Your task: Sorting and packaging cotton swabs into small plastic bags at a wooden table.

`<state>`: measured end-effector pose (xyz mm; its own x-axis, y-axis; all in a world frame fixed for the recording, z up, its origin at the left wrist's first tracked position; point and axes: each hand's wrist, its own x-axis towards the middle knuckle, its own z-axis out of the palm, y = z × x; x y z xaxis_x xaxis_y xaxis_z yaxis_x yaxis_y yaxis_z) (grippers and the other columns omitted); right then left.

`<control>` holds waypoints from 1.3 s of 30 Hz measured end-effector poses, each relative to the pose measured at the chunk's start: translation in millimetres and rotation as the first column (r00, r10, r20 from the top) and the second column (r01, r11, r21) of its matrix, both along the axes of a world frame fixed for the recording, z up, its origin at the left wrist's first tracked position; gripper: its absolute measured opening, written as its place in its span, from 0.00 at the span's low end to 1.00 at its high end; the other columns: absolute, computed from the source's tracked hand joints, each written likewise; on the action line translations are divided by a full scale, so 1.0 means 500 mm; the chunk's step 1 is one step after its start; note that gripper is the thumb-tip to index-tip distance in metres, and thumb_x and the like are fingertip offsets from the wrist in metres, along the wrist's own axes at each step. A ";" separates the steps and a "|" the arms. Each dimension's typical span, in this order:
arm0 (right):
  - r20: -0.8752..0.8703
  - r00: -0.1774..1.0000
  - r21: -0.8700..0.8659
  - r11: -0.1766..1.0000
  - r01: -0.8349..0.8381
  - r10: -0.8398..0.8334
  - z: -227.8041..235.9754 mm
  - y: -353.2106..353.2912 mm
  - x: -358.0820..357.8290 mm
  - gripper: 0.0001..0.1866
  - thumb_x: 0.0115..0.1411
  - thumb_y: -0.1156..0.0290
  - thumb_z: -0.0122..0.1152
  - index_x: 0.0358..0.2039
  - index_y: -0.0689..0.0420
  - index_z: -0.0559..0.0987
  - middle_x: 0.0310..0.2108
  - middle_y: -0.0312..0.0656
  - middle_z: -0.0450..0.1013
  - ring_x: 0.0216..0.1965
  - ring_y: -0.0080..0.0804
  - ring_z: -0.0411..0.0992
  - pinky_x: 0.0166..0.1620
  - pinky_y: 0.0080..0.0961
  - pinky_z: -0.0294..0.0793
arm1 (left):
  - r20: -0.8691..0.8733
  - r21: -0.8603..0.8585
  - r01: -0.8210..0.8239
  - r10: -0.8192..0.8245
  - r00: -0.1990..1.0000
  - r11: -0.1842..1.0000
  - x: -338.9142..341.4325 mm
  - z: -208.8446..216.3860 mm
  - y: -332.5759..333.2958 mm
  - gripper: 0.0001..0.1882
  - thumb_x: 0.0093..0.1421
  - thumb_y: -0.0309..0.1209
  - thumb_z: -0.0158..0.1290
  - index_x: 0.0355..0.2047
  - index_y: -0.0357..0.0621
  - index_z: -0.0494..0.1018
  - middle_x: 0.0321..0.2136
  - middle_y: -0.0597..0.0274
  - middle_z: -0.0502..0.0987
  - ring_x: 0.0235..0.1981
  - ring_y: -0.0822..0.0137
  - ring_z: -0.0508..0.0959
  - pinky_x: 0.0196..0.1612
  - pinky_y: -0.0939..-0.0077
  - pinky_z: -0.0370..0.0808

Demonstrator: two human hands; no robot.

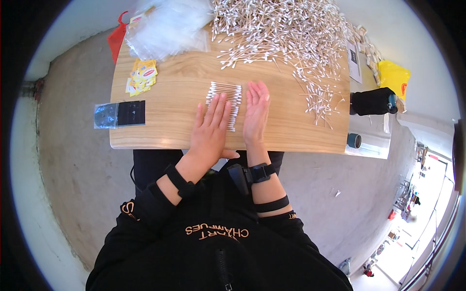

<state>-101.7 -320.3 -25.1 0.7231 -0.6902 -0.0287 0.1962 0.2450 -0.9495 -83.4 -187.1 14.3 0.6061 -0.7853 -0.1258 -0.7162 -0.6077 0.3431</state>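
A row of cotton swabs [224, 89] lies side by side on the wooden table, their sticks running left to right. My left hand [209, 128] rests flat over the left part of this row, fingers stretched out and covering some of the swabs. On the row's right side my right hand [256, 116] stands on its edge, fingers extended, a little apart from the swab tips. Neither hand grips anything. Beyond them a large loose pile of cotton swabs [286, 29] spreads over the far side of the table and trails down to the right.
Clear plastic bags [167, 29] lie at the far left, with yellow-and-white labels [142, 76] nearer. A packet with a black panel [119, 114] overhangs the left edge. Off the table's right side are a black cylindrical object [371, 102], a dark cup [354, 140] and a yellow bag [393, 77].
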 end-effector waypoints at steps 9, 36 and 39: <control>0.004 1.000 0.030 1.000 -0.001 0.001 -0.003 -0.002 0.001 0.33 0.71 0.50 0.29 0.62 0.67 0.54 0.60 0.55 0.56 0.64 0.42 0.54 0.68 0.35 0.49 | 0.013 0.021 0.045 -0.045 0.999 0.999 -0.005 0.001 0.015 0.70 0.27 0.60 0.67 0.66 0.35 0.47 0.68 0.51 0.46 0.70 0.57 0.45 0.69 0.53 0.42; -0.088 0.995 -0.113 0.992 -0.057 0.047 -0.047 0.011 0.010 0.34 0.71 0.49 0.29 0.65 0.65 0.50 0.65 0.54 0.49 0.66 0.43 0.53 0.66 0.35 0.53 | -0.146 -0.253 -0.113 0.077 0.986 0.961 0.069 -0.022 0.011 0.75 0.26 0.56 0.71 0.67 0.33 0.40 0.68 0.40 0.41 0.70 0.48 0.42 0.69 0.53 0.42; -0.014 0.998 0.013 0.998 0.053 -0.053 -0.008 0.006 0.016 0.34 0.71 0.49 0.28 0.65 0.65 0.50 0.64 0.55 0.50 0.67 0.42 0.49 0.68 0.34 0.47 | -0.079 -0.220 -0.121 0.106 0.991 0.968 0.107 -0.026 0.018 0.76 0.25 0.58 0.70 0.66 0.32 0.40 0.68 0.42 0.42 0.70 0.50 0.42 0.69 0.52 0.41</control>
